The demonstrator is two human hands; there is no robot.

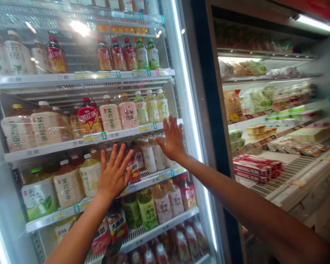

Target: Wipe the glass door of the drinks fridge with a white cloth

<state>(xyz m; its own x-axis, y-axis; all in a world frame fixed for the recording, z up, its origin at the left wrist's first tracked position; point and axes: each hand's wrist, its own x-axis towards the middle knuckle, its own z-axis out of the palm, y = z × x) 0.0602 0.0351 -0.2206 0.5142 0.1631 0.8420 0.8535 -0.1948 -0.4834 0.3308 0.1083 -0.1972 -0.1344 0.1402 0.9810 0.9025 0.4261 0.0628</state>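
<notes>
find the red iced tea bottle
In the head view, the red iced tea bottle stands left of centre, beside a jasmine tea bottle, above the left hand.

At 3 o'clock stands an open refrigerated display case, with red-wrapped packages stacked on its wire rack. Bagged foods fill the shelves above them, and a fluorescent tube light glows at 2 o'clock.

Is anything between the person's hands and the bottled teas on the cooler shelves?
Yes, the cooler's glass door appears to stand between them. The left hand and right hand are spread flat against the pane, with the bottled teas behind it. Nothing else visibly intervenes.
</notes>
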